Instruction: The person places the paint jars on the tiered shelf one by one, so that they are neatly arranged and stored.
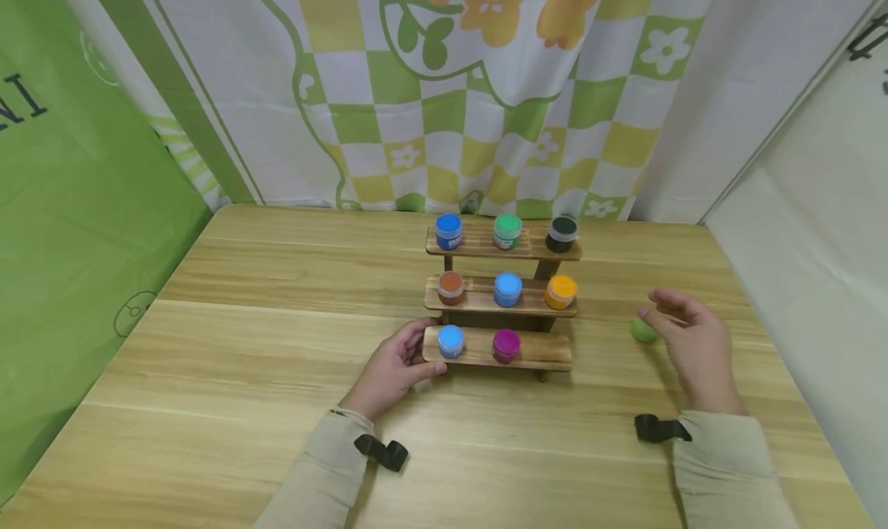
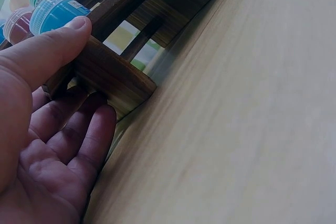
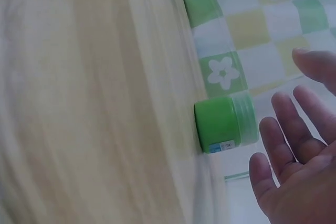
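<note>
A three-tier wooden display rack (image 1: 502,244) carries small paint jars. My left hand (image 1: 395,368) grips the left end of its lowest tier, thumb on top by a light blue paint jar (image 1: 451,341) and fingers curled beneath, as the left wrist view shows. Beside it on that tier is a purple paint jar (image 1: 506,345). To the right of the rack, a light green paint jar (image 3: 218,124) with a clear lid stands upright on the table. My right hand (image 1: 694,348) hovers over this jar, fingers apart and loosely bent, with nothing held.
The middle tier bears a brown jar (image 1: 451,288), a blue jar (image 1: 508,289) and an orange jar (image 1: 560,291). Along the top are a dark blue jar (image 1: 449,231), a green jar (image 1: 508,231) and a black jar (image 1: 562,234). A checked curtain (image 1: 479,136) hangs behind the wooden table (image 1: 277,344).
</note>
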A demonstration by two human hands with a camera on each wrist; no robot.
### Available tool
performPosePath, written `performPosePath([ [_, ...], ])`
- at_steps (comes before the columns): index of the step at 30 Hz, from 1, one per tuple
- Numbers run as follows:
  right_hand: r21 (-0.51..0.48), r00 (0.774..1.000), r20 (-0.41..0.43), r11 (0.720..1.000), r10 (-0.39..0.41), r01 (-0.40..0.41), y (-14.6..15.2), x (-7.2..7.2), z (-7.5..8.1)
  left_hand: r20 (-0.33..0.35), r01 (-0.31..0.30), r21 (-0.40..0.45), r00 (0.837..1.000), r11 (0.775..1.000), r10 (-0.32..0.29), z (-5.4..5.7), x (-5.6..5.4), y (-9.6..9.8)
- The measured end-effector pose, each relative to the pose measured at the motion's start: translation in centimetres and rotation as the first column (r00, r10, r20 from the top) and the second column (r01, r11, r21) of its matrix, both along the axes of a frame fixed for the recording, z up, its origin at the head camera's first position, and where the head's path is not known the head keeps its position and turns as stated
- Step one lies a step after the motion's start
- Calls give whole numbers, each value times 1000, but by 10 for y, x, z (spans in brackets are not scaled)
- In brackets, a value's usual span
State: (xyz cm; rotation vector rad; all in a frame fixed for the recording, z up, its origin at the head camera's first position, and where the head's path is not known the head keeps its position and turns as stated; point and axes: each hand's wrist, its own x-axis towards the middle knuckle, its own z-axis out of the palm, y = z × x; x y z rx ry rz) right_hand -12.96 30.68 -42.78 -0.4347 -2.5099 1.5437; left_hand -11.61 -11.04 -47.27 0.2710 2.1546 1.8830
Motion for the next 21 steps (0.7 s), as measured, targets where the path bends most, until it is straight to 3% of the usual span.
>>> performPosePath([
  [11, -13, 996, 77, 999, 33, -32, 8, 0, -7, 5, 2, 5, 1000, 1000, -2, 1, 0, 0],
  [21, 38, 974, 203, 993, 100, -109, 13, 1, -11, -6, -7, -7, 1000, 1000, 7, -1, -1, 1],
])
